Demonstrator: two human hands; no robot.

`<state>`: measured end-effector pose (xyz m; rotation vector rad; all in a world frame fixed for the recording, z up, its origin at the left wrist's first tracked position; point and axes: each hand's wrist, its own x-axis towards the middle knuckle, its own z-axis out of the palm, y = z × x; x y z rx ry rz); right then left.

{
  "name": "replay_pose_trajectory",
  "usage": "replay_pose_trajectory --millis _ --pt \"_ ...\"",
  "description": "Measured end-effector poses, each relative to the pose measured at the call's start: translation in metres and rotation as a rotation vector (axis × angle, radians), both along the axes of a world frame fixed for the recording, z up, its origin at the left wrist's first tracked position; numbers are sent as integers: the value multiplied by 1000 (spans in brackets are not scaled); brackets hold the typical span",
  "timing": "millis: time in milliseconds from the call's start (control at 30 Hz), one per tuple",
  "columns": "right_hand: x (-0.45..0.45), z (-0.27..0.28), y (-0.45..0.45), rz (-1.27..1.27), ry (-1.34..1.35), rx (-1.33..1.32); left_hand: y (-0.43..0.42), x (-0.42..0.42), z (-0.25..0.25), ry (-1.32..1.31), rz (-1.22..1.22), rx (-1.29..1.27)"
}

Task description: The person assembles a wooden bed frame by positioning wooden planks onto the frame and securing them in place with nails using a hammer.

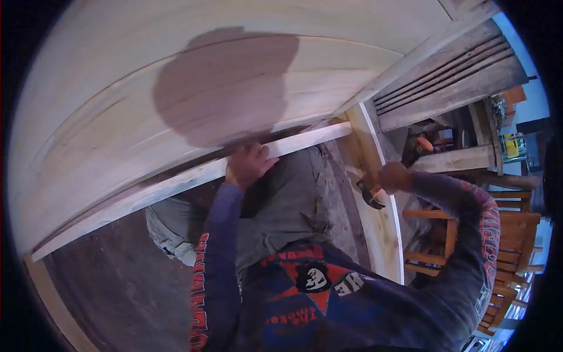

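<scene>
My left hand [249, 163] is closed around a long pale wooden strip [305, 139], fingers over its top edge. The strip runs along the lower side of a large wooden panel [328, 70], with a dark narrow gap between them. Near the upright board [381, 226] on the right, my right hand [394, 178] grips a hammer [369, 196] close to its dark curved head. Its black and orange handle sticks out past the hand, up and to the right. What lies under the left palm is hidden.
Another frame board [61, 308] stands at lower left. My legs [287, 199] are folded inside the frame, below the strip. Beyond the right board are wooden chairs [507, 237], a workbench [463, 158] and a slab with dark grooves [451, 73].
</scene>
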<state>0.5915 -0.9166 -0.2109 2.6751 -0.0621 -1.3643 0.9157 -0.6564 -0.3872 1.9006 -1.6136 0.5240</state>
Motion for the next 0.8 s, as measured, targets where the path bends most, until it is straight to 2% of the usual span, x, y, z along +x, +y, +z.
replay_pose_trajectory --millis 100,167,300,400,467,533,600,667,700,733,800 --pt "28 -29 -49 58 -140 -76 -4 4 -2 -37 -38 -18" --pt "74 -11 -53 56 -419 -193 -3 3 -5 -14 -76 -12" --pt "61 -9 -18 -135 -298 -104 -3 4 -3 -21 -58 52" --pt "32 -7 -16 -24 -110 -80 -4 4 -8 -11 -47 42" --pt "20 -8 -15 52 129 98 -5 6 -13 -17 -46 26" --pt "37 -7 -38 120 130 75 -7 5 -16 9 -57 48" --pt "83 17 -46 118 29 -118 -8 9 -27 -26 -59 81" --pt "101 34 -34 37 -61 -295 -12 7 -29 -44 -65 107" --pt "92 17 -35 -34 -103 -318 -16 13 -23 -59 -83 21" --pt "82 3 -32 -100 -138 -334 -13 15 -17 -67 -96 -58" --pt "57 -5 -25 -102 -130 -116 -8 16 -4 -9 -73 -51"
